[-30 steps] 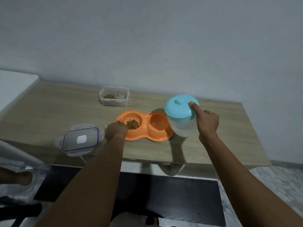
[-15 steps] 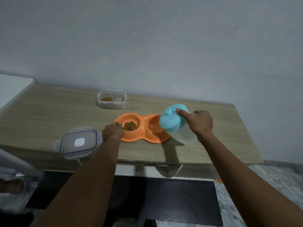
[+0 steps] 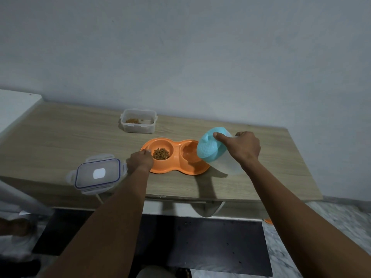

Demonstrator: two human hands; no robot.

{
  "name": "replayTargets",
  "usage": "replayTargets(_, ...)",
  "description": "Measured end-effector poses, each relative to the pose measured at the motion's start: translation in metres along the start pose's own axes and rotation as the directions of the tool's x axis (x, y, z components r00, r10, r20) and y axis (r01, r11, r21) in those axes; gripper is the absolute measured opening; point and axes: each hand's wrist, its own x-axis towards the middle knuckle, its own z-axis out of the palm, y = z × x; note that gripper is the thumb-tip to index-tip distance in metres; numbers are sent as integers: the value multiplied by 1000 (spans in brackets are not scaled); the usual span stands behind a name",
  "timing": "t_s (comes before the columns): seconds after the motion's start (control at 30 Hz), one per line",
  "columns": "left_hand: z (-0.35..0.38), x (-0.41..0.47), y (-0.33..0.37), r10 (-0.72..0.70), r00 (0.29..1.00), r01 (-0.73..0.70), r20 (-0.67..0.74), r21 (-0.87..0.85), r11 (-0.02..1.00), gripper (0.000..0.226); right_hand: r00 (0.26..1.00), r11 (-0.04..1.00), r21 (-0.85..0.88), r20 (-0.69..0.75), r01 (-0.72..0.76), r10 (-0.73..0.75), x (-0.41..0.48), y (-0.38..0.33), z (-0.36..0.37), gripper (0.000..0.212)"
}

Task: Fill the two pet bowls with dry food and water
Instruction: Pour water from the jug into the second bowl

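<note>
The right hand [image 3: 242, 150] grips the tilted water jug [image 3: 215, 152], forefinger pinning its blue lid, spout over the orange double bowl's [image 3: 175, 156] empty well. The left hand [image 3: 140, 161] clasps that bowl's kibble-side rim on the tabletop [image 3: 60, 141], apparently steadying it for pouring.

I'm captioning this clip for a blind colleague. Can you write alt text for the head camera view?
A person's right hand tips a clear jug with a blue lid over the empty right bowl of an orange double pet dish, while the left hand steadies its kibble-filled left side. A food container and its loose lid sit on the wooden table.
</note>
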Motion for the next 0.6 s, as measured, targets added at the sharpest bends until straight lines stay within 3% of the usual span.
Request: replayTargets(0.6,4,5,-3,12,1000,-12,-7,-16,1000,37,1000,1000,-23,-9,16,-17,-4,-3,-7,86)
